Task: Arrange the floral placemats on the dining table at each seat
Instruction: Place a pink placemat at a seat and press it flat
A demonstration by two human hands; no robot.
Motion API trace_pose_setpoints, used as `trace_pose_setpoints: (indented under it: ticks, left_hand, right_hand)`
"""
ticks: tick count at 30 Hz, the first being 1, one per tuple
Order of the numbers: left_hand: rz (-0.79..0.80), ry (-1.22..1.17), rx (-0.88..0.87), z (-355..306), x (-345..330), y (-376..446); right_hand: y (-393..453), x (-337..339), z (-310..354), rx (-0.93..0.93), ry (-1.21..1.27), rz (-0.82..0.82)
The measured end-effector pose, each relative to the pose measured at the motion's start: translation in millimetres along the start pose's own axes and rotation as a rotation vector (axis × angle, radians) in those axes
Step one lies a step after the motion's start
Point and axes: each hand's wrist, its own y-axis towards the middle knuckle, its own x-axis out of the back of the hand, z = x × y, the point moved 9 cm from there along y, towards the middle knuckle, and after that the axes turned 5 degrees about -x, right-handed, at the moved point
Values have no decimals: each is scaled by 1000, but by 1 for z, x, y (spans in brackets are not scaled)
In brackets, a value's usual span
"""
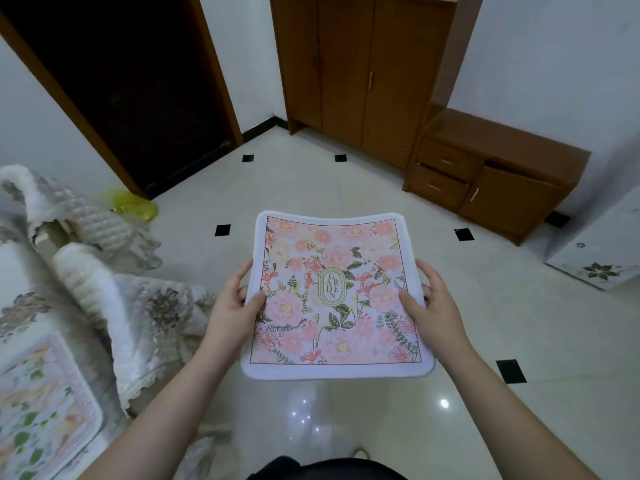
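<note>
A wooden wardrobe (360, 67) stands beside a low drawer cabinet (491, 174).

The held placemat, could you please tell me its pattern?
Pink flowers with green leaves inside a white border, on the placemat; head view.

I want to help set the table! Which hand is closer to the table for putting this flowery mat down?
The left hand, probably. It grips the left edge of the pink floral fabric placemat, the side nearest the lace-covered table. The right hand holds the far edge.

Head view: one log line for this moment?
state: carrying | mat: pink floral, face up, held over the floor | left hand: grips left edge | right hand: grips right edge | second mat: lying at left
</note>
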Motion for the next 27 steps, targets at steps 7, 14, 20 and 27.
trace_pose_setpoints:
  ticks: [7, 14, 20, 27]
  left_hand:
    - [-115, -25, 39, -2, 28, 34]
    - [-157, -36, 68, 8, 56, 93]
    - [-233, -92, 47, 1, 105, 150]
    - [-298, -47, 61, 5, 164, 200]
  right_hand:
    - [56, -43, 17, 16, -20, 77]
    - [118, -89, 49, 47, -68, 121]
    - [176, -151, 91, 70, -109, 171]
    - [223, -221, 127, 133, -119, 223]
